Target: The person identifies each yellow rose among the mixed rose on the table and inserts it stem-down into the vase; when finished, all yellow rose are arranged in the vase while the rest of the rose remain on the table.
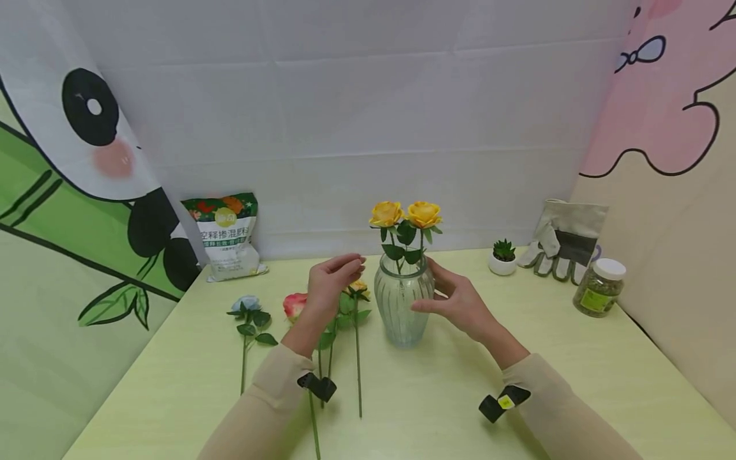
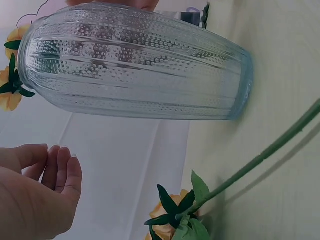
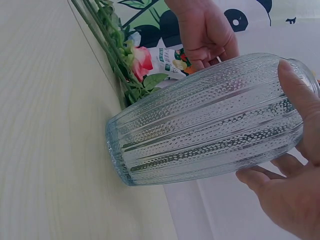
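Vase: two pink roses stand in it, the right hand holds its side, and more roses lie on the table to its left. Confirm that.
Not quite: the two roses in the vase are yellow, not pink, as the head view shows. The rest holds: the right hand holds its side, and more roses lie on the table to its left.

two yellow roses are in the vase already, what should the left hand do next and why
Probably lower the left hand to the pink rose lying on the table and pinch its stem. That hand hovers beside the glass vase holding nothing, the right hand already steadies the vase, and loose roses lie right under the left hand.
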A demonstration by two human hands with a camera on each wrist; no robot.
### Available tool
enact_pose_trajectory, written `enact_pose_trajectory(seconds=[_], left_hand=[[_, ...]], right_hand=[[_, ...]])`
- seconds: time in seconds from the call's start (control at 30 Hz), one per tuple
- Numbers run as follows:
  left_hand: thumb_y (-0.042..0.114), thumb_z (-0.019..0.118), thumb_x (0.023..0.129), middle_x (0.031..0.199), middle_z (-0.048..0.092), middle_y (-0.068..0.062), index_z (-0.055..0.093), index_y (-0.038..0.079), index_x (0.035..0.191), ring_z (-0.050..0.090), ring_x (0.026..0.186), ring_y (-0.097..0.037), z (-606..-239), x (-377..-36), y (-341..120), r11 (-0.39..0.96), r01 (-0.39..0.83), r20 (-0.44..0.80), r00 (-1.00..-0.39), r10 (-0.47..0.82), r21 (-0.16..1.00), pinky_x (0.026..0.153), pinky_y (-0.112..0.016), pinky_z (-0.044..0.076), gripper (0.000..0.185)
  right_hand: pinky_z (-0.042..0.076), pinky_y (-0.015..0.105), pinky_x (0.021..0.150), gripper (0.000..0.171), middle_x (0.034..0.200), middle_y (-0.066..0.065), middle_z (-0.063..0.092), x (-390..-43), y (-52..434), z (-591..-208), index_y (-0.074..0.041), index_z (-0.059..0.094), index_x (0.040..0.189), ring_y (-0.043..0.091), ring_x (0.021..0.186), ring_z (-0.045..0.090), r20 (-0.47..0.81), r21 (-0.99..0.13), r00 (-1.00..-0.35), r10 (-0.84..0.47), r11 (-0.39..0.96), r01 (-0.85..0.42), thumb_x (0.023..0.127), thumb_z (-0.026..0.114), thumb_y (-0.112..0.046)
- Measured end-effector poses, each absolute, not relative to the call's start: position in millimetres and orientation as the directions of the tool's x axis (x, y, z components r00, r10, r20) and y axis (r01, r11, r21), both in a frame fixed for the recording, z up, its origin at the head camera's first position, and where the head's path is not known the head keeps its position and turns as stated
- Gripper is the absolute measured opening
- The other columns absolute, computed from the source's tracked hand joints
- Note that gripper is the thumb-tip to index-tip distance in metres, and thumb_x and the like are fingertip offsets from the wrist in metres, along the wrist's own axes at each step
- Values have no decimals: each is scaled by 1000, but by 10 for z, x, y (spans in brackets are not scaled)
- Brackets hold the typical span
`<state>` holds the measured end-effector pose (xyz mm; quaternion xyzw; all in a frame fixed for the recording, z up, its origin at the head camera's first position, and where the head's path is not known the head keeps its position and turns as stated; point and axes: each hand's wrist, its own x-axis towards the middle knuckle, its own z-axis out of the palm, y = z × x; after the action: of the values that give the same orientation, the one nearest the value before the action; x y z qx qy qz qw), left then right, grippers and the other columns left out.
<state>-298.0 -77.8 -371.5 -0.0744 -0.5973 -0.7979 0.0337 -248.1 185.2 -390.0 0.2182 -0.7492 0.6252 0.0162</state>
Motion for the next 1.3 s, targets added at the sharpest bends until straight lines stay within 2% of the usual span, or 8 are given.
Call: enact_pose_trajectory(seconds=[0.17,0.3,0.57,0.8,0.93,1.13,1.3], left_hand=[[-2,67,94,105,73,-14,63,-15,119,71,88,-17,-3794,-3023,-815,-278,115,123,-992,12,954,88,-33,58,29],[-1,68,94,108,73,-17,62,-16,121,72,89,-17,-3890,-3086,-845,-222,96,97,-995,-5,970,86,-32,58,31],[3,73,92,102,73,-16,70,-11,112,71,93,-25,-4107,-3182,-916,-10,39,39,-999,3,999,90,-40,57,25],[5,72,92,104,70,-18,72,-8,107,70,92,-28,-4214,-3202,-975,151,48,53,-998,-26,987,87,-40,59,19],[6,74,91,100,71,-15,75,-3,101,70,90,-28,-4233,-3189,-981,274,52,65,-997,-39,960,85,-44,59,14],[9,76,89,93,72,-10,77,2,94,67,81,-23,-4199,-3191,-933,509,73,108,-993,-41,858,68,-32,56,9],[12,79,86,90,72,-6,76,6,88,63,78,-20,-4210,-3208,-906,645,77,132,-991,-37,760,64,-33,53,7]], right_hand=[[38,49,111,93,162,2,28,-2474,1859,-3888,-16,27,159,33,144,35,293,-930,-905,-308,127,-344,85,83,-18],[38,49,110,93,161,2,29,-2473,1864,-3887,-16,27,159,33,143,35,294,-931,-905,-309,120,-344,85,83,-18],[39,48,110,93,160,0,31,-2488,1863,-3902,-17,27,159,32,143,36,293,-932,-904,-310,117,-342,85,83,-20],[39,47,110,93,160,-1,32,-2481,1861,-3909,-18,27,159,30,143,37,288,-934,-908,-305,121,-337,85,83,-21],[38,47,111,94,160,0,31,-2478,1862,-3911,-17,27,159,31,143,36,289,-934,-907,-307,119,-337,84,84,-22],[39,49,110,93,160,-2,32,-2483,1864,-3905,-19,28,159,31,143,37,286,-934,-909,-303,125,-335,84,84,-22],[38,48,111,93,161,1,31,-2479,1856,-3903,-17,27,159,32,143,36,290,-934,-905,-312,114,-338,84,84,-20]])
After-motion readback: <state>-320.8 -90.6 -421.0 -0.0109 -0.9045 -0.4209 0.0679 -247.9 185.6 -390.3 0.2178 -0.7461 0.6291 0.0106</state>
